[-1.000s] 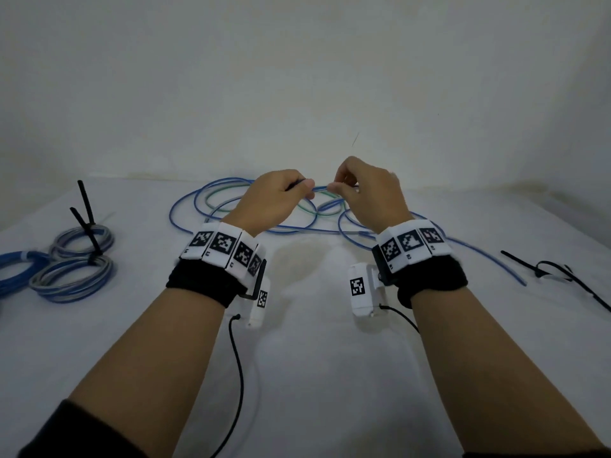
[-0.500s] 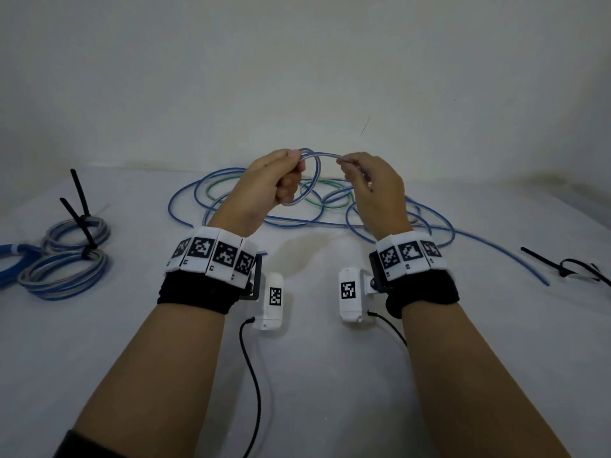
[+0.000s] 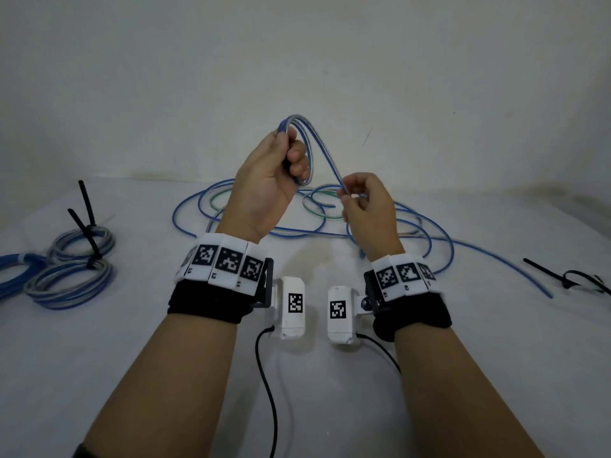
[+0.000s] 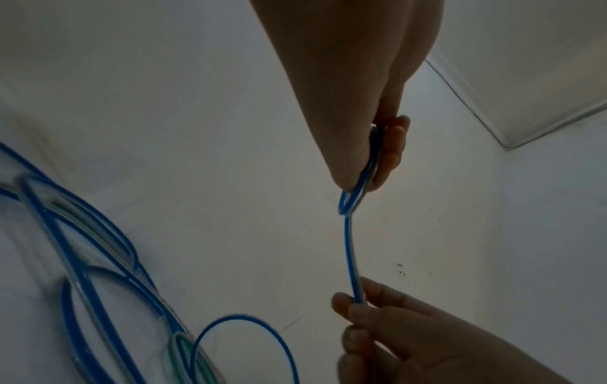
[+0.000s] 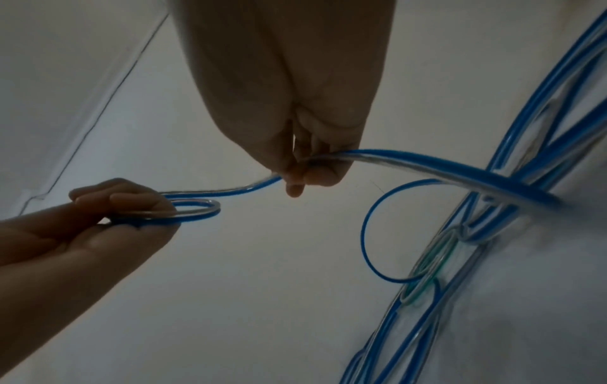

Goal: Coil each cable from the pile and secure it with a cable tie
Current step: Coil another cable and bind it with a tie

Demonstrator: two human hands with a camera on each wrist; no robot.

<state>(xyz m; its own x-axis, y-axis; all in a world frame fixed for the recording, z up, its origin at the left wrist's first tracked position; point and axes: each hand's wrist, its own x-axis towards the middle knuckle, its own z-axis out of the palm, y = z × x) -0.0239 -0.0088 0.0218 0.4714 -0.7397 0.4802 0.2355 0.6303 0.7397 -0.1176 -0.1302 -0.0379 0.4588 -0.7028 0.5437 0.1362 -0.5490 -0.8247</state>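
A blue-and-clear cable [image 3: 325, 157] runs between both hands above the white table [image 3: 132, 342]. My left hand [image 3: 284, 160] is raised and grips a small loop of that cable [image 4: 353, 200] between thumb and curled fingers. Lower and to the right, my right hand [image 3: 355, 200] pinches the same cable [image 5: 328, 161] a short way along. From there the cable drops into the loose pile of blue and green cables [image 3: 380, 223] behind the hands. In the right wrist view the loop [image 5: 194, 211] shows in my left hand [image 5: 131, 215].
Coiled cables bound with black ties [image 3: 71, 269] lie at the left, next to a blue coil [image 3: 13, 276] at the edge. Loose black cable ties [image 3: 568, 279] lie at the far right. A blue cable end [image 3: 515, 276] trails rightward.
My left hand has risen and turned with the cable, and a small loop now shows in it. The right hand has slid along the cable and dropped lower.
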